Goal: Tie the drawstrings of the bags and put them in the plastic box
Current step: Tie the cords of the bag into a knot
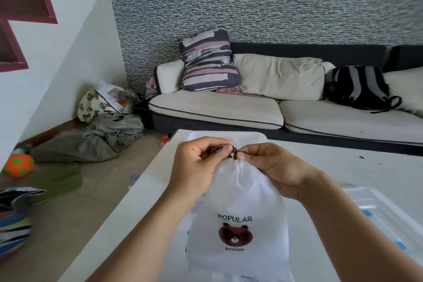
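While the left hand [196, 162] and right hand [274, 167] each pinch the brown drawstring [233, 152] at the gathered neck of the white bear-print bag [240, 201] held above the table [142, 190], uneven tension could slip the half-formed knot.

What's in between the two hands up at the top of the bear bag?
In the head view, the dark brown drawstring sits between the left hand and right hand, above the gathered neck of the white bag.
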Tool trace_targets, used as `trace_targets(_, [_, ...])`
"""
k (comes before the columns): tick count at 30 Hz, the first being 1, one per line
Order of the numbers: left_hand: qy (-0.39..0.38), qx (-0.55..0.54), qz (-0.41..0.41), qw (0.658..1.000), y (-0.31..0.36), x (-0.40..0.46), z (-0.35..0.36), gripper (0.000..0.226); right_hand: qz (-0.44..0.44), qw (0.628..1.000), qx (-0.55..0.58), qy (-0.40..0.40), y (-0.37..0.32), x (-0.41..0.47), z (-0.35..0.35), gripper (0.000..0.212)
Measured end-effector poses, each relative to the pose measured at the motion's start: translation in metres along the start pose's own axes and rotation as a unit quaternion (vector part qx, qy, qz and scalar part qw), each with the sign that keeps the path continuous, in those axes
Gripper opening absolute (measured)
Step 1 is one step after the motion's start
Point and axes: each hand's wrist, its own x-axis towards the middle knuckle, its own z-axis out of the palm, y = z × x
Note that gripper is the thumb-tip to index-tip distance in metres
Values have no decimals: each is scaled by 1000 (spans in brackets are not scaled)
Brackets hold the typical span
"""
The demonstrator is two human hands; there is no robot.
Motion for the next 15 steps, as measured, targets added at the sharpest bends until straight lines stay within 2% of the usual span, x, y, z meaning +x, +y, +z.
trace_targets(2, [4,-17,-11,1000,1,1,-1,14,-5,1000,13,21,0,0,-1,14])
trace_targets(5, [5,-31,-19,999,0,-1,-1,15,-38,996,-49,69,-1,2,-5,13])
trace_targets(10, [29,-26,-25,999,-3,1,-3,16,-108,985,-66,118,0,9,-4,14])
trace_targets(13, [35,-21,-37,998,-5,1,-2,16,-104,987,-48,115,1,13,-4,11])
trace_targets(15, [34,-7,-37,999,-6,1,-1,17,-88,991,-17,103,1,15,-1,19])
